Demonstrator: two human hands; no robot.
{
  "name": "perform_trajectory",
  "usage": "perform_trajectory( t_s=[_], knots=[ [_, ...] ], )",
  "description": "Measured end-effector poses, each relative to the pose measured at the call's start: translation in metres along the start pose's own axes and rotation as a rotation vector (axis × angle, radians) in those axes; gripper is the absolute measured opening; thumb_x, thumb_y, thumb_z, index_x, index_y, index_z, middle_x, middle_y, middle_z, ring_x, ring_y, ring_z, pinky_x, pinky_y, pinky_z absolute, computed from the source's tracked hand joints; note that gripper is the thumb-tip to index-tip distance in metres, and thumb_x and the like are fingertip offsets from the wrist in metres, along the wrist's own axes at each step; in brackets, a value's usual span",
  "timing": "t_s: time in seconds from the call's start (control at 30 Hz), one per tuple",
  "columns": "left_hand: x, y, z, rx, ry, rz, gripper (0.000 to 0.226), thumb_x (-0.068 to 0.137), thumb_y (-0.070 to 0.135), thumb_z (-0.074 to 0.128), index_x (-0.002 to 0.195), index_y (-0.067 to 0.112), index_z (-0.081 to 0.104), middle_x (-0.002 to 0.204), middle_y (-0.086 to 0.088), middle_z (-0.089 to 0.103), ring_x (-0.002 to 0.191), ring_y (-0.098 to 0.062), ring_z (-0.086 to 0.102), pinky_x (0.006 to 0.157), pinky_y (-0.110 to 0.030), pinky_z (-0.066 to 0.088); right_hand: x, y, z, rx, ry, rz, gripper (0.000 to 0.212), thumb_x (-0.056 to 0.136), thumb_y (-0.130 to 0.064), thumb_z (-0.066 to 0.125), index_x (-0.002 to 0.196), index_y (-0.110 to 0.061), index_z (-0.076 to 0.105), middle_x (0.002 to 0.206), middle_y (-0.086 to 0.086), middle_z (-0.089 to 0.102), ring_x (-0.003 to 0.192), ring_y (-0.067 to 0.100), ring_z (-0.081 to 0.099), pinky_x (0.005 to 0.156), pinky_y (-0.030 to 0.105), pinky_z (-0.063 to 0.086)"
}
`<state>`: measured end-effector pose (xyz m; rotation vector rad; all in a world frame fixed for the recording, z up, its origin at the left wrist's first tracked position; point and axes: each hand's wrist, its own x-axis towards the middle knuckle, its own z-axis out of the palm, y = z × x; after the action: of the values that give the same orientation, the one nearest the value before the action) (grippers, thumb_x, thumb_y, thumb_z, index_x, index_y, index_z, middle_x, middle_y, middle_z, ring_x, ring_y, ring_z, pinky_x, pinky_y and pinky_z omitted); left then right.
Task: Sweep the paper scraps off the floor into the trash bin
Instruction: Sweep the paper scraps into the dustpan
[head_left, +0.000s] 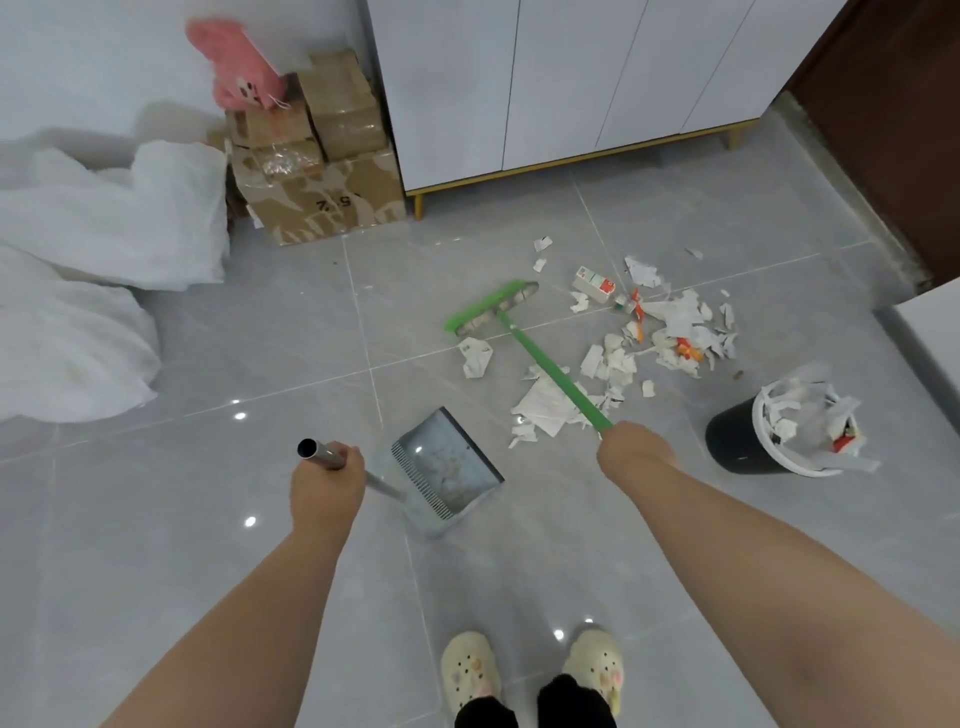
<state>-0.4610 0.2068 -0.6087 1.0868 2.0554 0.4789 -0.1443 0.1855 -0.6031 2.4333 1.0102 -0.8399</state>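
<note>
Floor (156, 519): glossy grey tiles that carry everything here.
Cabinet (571, 78): white doors on gold legs along the floor's far edge.
White bundles (104, 234): crumpled white sacks or bedding along the floor's left edge.
Cardboard boxes (322, 171): taped brown stack in the far-left corner; the lowest box has dark printed characters, seemingly digits, too distorted to read.
Broom (545, 361): bright green, its head on the floor mid-way in, to the left of the litter; the handle slants back toward the person.
Trash bin (737, 441): black with a white liner, near the floor's right edge, stuffed with white scraps.
Dustpan (447, 462): grey with a toothed rim, resting on the floor in front of the feet.
Paper scraps (670, 332): torn white pieces with some orange-red bits, scattered between broom head and bin; more lie under the broom handle, just beyond the right fingers.
Left hand (327, 480): fingers wrapped round the dustpan's metal tube handle.
Right hand (631, 449): fingers closed round the green handle's near end.
Carton (595, 283): small and white with a red label whose text is unreadable.
</note>
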Motion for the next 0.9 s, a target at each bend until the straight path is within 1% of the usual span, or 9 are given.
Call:
perform_trajectory(
  t_s=[0.1,0.2,0.23,0.33,0.4,0.5,0.6,0.77,0.9],
  knots=[
    [0.003,0.0,0.003,0.078,-0.024,-0.03,0.031,0.092,0.021,0.046,0.088,-0.005,0.062,0.061,-0.013,0.051,0.049,-0.021,0.044,0.048,-0.023,0.033,0.009,-0.042,0.006,-0.047,-0.084,-0.086,0.037,0.093,-0.011,0.044,0.129,-0.006,0.051,0.129,0.008,0.056,0.12,0.027,0.054,0.097,0.034,0.045],
    [0.008,0.001,0.005,0.131,-0.071,-0.024,0.029,0.09,0.019,0.046,0.089,-0.005,0.063,0.063,-0.009,0.05,0.052,-0.021,0.045,0.051,-0.025,0.034,0.004,-0.052,0.022,-0.21,-0.225,-0.164,0.042,0.096,-0.01,0.041,0.137,-0.002,0.043,0.126,0.01,0.053,0.114,0.027,0.054,0.087,0.03,0.047],
    [0.009,0.002,0.005,0.132,-0.091,-0.019,0.029,0.09,0.019,0.046,0.089,-0.005,0.063,0.065,-0.01,0.051,0.053,-0.022,0.046,0.051,-0.025,0.034,0.003,-0.044,0.03,-0.232,-0.265,-0.163,0.043,0.096,-0.009,0.04,0.139,-0.002,0.041,0.124,0.01,0.052,0.111,0.027,0.054,0.083,0.028,0.048],
    [0.001,0.0,0.007,0.165,-0.176,0.027,0.028,0.089,0.019,0.047,0.088,-0.004,0.063,0.066,-0.01,0.052,0.057,-0.024,0.047,0.054,-0.026,0.036,-0.014,0.001,0.051,-0.227,-0.3,-0.111,0.042,0.094,-0.011,0.042,0.136,-0.005,0.046,0.13,0.009,0.054,0.118,0.025,0.055,0.092,0.029,0.046],
    [-0.006,0.0,0.006,0.18,-0.231,0.061,0.025,0.088,0.017,0.047,0.085,-0.003,0.062,0.064,-0.008,0.049,0.058,-0.024,0.044,0.056,-0.027,0.035,-0.02,0.029,0.059,-0.205,-0.292,-0.08,0.04,0.094,-0.014,0.04,0.133,-0.007,0.049,0.128,0.008,0.055,0.116,0.023,0.056,0.089,0.028,0.045],
    [-0.02,0.001,0.005,0.192,-0.279,0.098,0.022,0.088,0.015,0.046,0.082,-0.001,0.061,0.061,-0.004,0.046,0.058,-0.021,0.041,0.056,-0.027,0.033,-0.03,0.062,0.055,-0.162,-0.287,-0.068,0.036,0.094,-0.016,0.039,0.127,-0.008,0.051,0.107,0.004,0.058,0.093,0.019,0.06,0.072,0.024,0.045],
    [-0.032,0.001,0.006,0.194,-0.319,0.116,0.021,0.088,0.014,0.046,0.076,0.001,0.057,0.059,-0.002,0.042,0.056,-0.02,0.038,0.057,-0.028,0.032,-0.038,0.09,0.044,-0.086,-0.26,-0.045,0.023,0.091,-0.016,0.04,0.108,-0.009,0.053,0.078,0.002,0.049,0.063,0.015,0.05,0.059,0.024,0.041],
    [-0.056,0.001,0.016,0.298,-0.384,0.199,0.022,0.087,0.013,0.044,0.067,0.009,0.052,0.057,0.0,0.042,0.056,-0.019,0.038,0.055,-0.025,0.031,-0.051,0.141,0.029,0.011,-0.124,0.019,0.008,0.089,-0.014,0.043,0.089,-0.011,0.051,0.073,0.001,0.049,0.074,0.022,0.054,0.063,0.025,0.04],
    [-0.07,0.004,0.028,0.334,-0.442,0.244,0.022,0.087,0.013,0.044,0.071,0.004,0.056,0.059,0.001,0.045,0.057,-0.017,0.04,0.053,-0.024,0.032,-0.052,0.145,0.027,0.117,-0.146,0.052,0.011,0.091,-0.012,0.041,0.094,-0.007,0.05,0.071,0.005,0.048,0.062,0.02,0.05,0.048,0.023,0.035]
  ],
)
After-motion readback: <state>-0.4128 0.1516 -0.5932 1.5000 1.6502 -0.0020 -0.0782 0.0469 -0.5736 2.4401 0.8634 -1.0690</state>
